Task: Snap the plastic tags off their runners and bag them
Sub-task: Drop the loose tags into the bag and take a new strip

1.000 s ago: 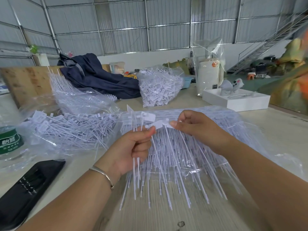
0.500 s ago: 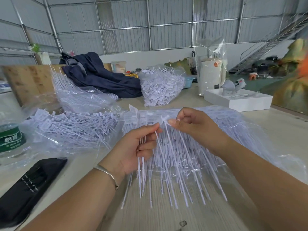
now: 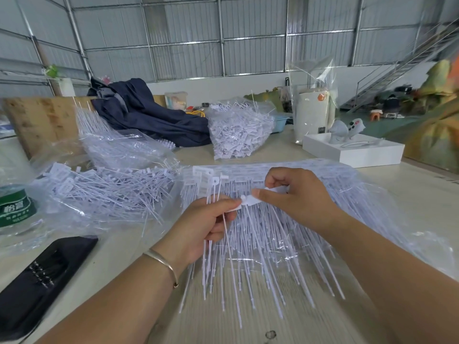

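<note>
Table carries three clear bags of white tags: one spread under both hands, one at left, one upright behind; left hand grips several tag stems, right hand pinches one tag head.

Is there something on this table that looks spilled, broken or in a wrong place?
Nothing stands out. The left hand and right hand pinch tags over the pile; the other tags sit in bags.

One head-worn camera looks forward and down, close over the table, wall beyond.
</note>
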`<state>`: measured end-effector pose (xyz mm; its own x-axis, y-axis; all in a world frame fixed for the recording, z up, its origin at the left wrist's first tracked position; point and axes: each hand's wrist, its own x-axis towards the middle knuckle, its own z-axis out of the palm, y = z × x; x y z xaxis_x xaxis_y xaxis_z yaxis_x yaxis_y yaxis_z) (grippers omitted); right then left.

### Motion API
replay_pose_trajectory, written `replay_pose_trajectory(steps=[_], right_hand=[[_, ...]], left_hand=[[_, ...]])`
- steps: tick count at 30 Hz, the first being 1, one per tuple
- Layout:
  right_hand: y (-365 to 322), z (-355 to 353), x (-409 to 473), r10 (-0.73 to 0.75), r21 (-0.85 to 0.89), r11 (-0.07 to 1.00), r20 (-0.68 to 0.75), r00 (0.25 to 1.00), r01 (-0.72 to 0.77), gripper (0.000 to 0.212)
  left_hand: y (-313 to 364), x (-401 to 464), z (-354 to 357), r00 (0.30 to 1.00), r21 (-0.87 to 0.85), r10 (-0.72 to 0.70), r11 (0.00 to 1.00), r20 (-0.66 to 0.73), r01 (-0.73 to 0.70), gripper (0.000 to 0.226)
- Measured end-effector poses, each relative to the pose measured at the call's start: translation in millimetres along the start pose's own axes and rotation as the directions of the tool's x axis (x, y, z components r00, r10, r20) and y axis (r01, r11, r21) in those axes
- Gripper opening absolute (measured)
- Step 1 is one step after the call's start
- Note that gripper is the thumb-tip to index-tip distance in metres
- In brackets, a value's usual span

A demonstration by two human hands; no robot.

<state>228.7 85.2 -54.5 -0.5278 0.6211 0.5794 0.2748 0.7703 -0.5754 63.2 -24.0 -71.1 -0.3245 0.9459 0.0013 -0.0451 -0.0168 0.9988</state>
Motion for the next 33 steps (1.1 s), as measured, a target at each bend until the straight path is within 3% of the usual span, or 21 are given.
replay_pose_trajectory(steps=[7,11,14,17,20,24,27,31,33], right_hand=[[-0.5,-1.6,0.0,0.036,0.084,0.996,0.085,0.996,-0.043,0.028],[-1.3,-5.6,1.5,0.04,0.18,0.982,0.127,0.991,-0.062,0.028],[-2.3,-8.6,1.4,0.034,0.273,0.956,0.251,0.967,-0.104,0.028],[-3.0,-9.3,1.3,0.038,0.266,0.954,0.345,0.938,-0.137,0.028],[4.3,-19.6,4.7,0.054,0.257,0.958,0.279,0.959,-0.129,0.026],[18.4,-29.5,5.8,0.108,0.378,0.913,0.141,0.984,-0.155,0.025],[19.6,-20.9,4.5,0.113,0.343,0.929,0.102,0.988,-0.141,0.026],[11.8,-14.3,4.5,0.06,0.322,0.942,0.119,0.991,-0.096,0.015],[6.2,-13.3,3.4,0.021,0.322,0.945,0.135,0.991,-0.064,0.012]], left_hand=[[0.7,0.3,-1.7,0.999,0.045,-0.006,0.999,0.044,0.004,0.016],[3.0,0.9,-2.8,0.997,0.078,0.0,0.997,0.075,-0.006,0.026],[7.9,0.3,-6.6,0.989,0.115,-0.018,0.993,0.146,0.002,0.033],[12.2,-4.3,-10.7,0.978,0.291,-0.064,0.957,0.201,0.003,0.019],[8.9,-7.4,-10.4,0.971,0.485,-0.129,0.875,0.201,0.016,0.01],[5.1,1.4,-17.4,0.981,0.246,-0.097,0.968,0.168,0.054,0.032],[4.5,2.6,-17.8,0.981,0.131,-0.062,0.991,0.184,0.038,0.035],[1.2,1.3,-14.6,0.991,0.11,-0.083,0.991,0.106,0.071,0.019],[1.1,0.6,-13.9,0.987,0.094,-0.122,0.989,0.102,0.113,0.023]])
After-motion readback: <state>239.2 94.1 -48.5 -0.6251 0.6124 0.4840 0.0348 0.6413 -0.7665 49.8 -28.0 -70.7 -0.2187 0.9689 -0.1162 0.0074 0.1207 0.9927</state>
